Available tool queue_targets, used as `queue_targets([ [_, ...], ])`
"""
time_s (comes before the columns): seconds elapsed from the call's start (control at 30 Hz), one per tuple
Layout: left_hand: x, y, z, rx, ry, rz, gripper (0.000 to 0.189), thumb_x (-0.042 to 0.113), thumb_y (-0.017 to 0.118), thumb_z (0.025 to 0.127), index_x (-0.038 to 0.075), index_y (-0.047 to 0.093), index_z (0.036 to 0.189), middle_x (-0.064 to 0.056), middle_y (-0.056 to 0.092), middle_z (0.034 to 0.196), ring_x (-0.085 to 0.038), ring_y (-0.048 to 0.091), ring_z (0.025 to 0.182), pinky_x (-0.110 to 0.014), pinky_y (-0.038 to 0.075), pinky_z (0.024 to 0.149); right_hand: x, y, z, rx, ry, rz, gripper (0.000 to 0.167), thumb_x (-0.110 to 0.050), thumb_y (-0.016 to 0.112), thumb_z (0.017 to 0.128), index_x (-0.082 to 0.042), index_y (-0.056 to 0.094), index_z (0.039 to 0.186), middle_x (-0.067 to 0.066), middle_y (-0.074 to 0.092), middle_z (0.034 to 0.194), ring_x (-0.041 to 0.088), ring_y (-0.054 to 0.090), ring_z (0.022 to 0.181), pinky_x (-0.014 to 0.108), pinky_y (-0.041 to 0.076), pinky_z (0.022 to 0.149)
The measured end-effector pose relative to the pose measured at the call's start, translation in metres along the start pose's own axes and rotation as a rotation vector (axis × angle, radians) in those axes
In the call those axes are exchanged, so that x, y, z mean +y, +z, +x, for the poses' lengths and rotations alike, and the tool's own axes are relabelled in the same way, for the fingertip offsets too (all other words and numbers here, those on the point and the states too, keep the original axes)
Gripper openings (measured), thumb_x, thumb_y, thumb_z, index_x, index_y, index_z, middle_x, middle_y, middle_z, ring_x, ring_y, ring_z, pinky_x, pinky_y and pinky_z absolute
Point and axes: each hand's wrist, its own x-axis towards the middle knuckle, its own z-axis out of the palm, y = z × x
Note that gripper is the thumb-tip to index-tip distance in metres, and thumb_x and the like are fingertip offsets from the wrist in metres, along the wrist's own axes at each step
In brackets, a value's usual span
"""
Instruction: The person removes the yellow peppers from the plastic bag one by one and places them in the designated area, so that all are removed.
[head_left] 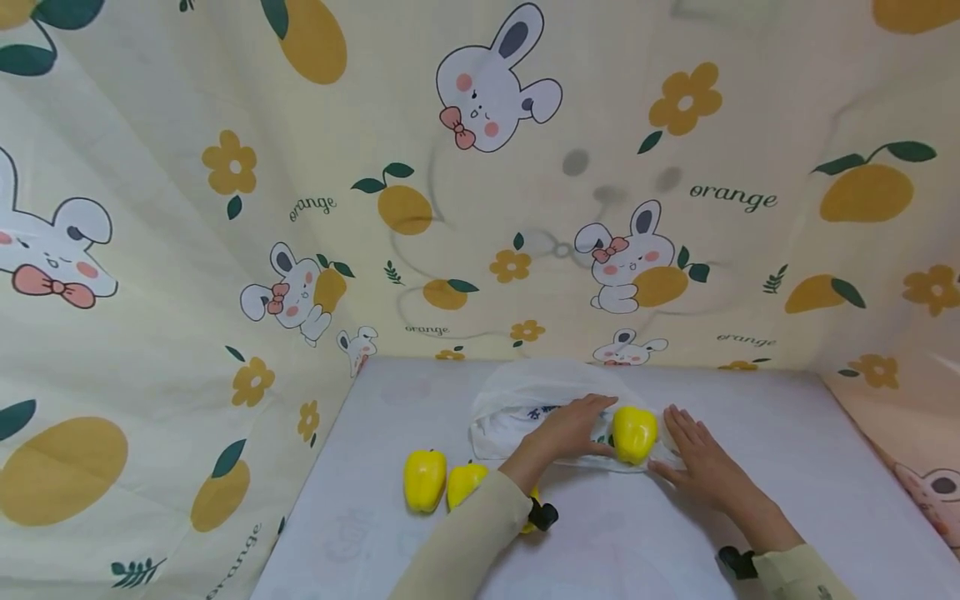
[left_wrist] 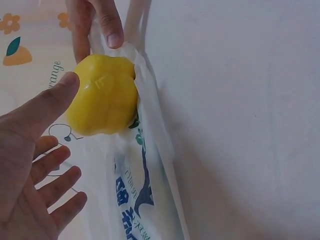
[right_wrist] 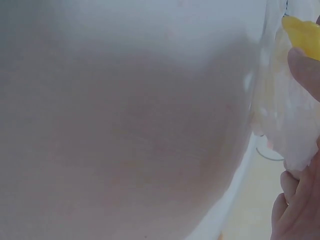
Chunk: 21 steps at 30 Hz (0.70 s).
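A yellow bell pepper (head_left: pixel 634 435) is between my two hands, at the right end of a white plastic bag (head_left: pixel 495 408) with dark blue print. My left hand (head_left: pixel 572 429) is on the pepper's left, thumb and fingers spread apart. In the left wrist view, that thumb (left_wrist: pixel 67 87) overlaps the edge of the pepper (left_wrist: pixel 102 95), and the other fingers are loosely bent below it. My right hand (head_left: pixel 705 467) lies to the right with its fingers extended. In the right wrist view, thin bag plastic (right_wrist: pixel 287 120) shows between the right thumb and fingers.
Yellow peppers stand left of the bag: one (head_left: pixel 424 481) in full view, another (head_left: pixel 465 479) partly behind my left sleeve (head_left: pixel 472 533), a third mostly hidden by it. A patterned cloth (head_left: pixel 480 250) with rabbits and oranges rises behind the white table (head_left: pixel 600 542).
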Motion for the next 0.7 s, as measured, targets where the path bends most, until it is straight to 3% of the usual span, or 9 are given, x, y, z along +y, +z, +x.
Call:
queue_targets([
  [0.5, 0.007, 0.008, 0.02, -0.04, -0.021, 0.02, 0.098, 0.058, 0.085, 0.088, 0.031, 0.036, 0.168, 0.013, 0.04, 0.169, -0.006, 0.043, 0.151, -0.027, 0.038, 0.124, 0.001, 0.002, -0.001, -0.004, 0.006, 0.003, 0.112, -0.056, 0.075, 0.096, 0.006, 0.017, 0.168, 0.031, 0.012, 0.175, 0.054, 0.014, 0.159, 0.063, 0.001, 0.131],
  [0.7, 0.012, 0.009, 0.025, -0.058, -0.01, -0.004, 0.095, 0.054, 0.085, 0.089, 0.029, 0.037, 0.168, 0.013, 0.042, 0.168, -0.006, 0.044, 0.15, -0.028, 0.036, 0.125, 0.001, 0.0, 0.0, 0.001, 0.003, -0.01, 0.112, -0.057, 0.076, 0.095, 0.006, 0.018, 0.168, 0.031, 0.013, 0.175, 0.053, 0.015, 0.159, 0.064, 0.003, 0.131],
])
